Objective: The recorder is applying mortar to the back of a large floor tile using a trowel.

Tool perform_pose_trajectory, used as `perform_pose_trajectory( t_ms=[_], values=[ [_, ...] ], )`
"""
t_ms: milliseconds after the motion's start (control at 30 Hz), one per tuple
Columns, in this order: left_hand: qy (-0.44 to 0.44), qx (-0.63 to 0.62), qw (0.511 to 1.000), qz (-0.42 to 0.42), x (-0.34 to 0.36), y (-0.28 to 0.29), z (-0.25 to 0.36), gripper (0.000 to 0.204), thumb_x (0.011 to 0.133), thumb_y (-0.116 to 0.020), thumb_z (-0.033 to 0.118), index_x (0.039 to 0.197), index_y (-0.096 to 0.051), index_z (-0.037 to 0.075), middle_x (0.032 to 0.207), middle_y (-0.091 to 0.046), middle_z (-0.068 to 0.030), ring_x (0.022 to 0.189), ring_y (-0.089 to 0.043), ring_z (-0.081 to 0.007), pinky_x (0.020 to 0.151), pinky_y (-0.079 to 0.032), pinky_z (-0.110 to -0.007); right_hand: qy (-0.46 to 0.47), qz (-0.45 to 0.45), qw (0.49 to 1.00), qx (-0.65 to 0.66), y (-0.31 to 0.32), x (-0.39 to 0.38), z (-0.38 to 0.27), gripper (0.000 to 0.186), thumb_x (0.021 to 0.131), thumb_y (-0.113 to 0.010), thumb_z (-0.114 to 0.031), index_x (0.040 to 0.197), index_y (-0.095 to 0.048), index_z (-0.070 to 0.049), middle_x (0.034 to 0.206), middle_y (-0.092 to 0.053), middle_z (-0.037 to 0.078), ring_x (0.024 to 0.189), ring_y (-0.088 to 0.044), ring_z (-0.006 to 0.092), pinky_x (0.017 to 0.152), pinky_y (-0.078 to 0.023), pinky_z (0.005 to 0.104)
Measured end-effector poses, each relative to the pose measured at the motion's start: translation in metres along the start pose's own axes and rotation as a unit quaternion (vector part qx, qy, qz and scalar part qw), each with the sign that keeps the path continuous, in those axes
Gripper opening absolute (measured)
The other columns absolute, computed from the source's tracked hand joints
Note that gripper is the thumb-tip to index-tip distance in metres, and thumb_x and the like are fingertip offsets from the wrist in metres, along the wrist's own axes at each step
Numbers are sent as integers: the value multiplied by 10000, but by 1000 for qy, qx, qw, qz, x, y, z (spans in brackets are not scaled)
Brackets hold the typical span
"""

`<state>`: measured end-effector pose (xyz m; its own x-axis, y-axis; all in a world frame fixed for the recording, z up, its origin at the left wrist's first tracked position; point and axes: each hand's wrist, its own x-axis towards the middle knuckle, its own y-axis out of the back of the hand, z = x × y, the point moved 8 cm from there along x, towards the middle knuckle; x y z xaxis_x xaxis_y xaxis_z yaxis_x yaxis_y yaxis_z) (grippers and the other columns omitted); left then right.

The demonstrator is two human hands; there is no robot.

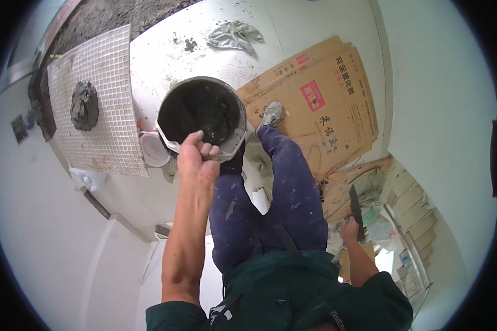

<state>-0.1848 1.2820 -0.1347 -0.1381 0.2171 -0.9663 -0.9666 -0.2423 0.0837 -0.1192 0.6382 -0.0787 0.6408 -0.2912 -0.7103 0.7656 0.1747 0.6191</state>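
My left hand (200,157) is at the near rim of a round bucket (234,140), palm turned up. Its fingers are curled in at the bucket's edge, closed on what looks like the handle or rim; one finger points inward. Dark grey wet mortar (212,113) lies inside the bucket. Down at my right side, my right hand (348,229) is closed around a trowel (357,209), whose long dark blade points away from me. The trowel's grip is mostly hidden by my fingers.
A tile (113,91) with a gridded back, bearing a mortar lump (84,106), lies at left. Flattened cardboard (292,105) is under my right foot. A white basin (153,149) stands beside the bucket; a crumpled sheet (236,37) lies beyond. Steps (419,220) are at right.
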Motion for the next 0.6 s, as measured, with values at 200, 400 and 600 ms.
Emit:
perform_pose_trajectory(
  t_ms=[200,400,600],
  values=[
    [8,143,990,-14,-15,-10,-99,250,850,-624,17,719,-458,151,594,-339,46,474,-317,-112,487,-333,-309,41,-43,998,16,-42,13,15,386,895,-645,-283,1113,-613,34,1017,-668,289,967,-659,446,850,-514,515],
    [-15,328,943,-46,-62,-42,-208,251,815,-653,23,700,-468,146,568,-371,32,465,-355,-125,489,-333,-328,-62,-106,988,96,-94,-28,62,386,907,-627,-299,1119,-616,23,952,-690,273,926,-676,442,809,-530,514],
    [-3,402,911,-93,-31,-64,-283,189,824,-634,4,787,-496,129,609,-396,28,462,-356,-114,478,-320,-317,-42,-105,983,144,-136,-78,55,380,906,-630,-331,1084,-628,4,940,-710,239,914,-695,423,828,-544,504]
  ],
)
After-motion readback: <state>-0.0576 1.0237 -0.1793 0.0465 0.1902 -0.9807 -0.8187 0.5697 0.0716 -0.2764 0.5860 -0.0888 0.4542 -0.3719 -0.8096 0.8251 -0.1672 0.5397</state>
